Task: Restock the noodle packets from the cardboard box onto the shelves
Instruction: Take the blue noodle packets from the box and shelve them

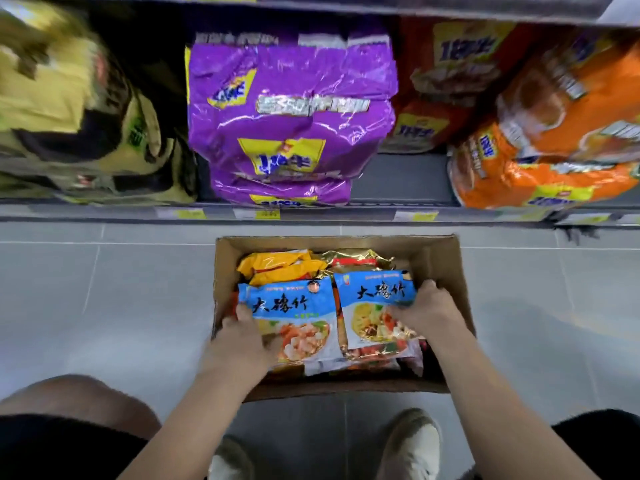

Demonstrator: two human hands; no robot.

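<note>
An open cardboard box (446, 268) sits on the floor in front of the bottom shelf (398, 188). Two blue noodle packets lie side by side on top of its contents. My left hand (242, 336) grips the left blue packet (294, 317) at its left edge. My right hand (427, 310) grips the right blue packet (375, 306) at its right edge. Yellow packets (280, 266) and a gold-edged packet (360, 259) lie at the far end of the box, with more packets half hidden beneath.
The shelf holds stacked purple multipacks (291, 109) in the middle, orange multipacks (554, 140) at right and blurred yellow-green ones (69, 109) at left. A bare gap on the shelf lies between purple and orange. Grey tiled floor (104, 299) surrounds the box; my shoes (412, 445) are just behind it.
</note>
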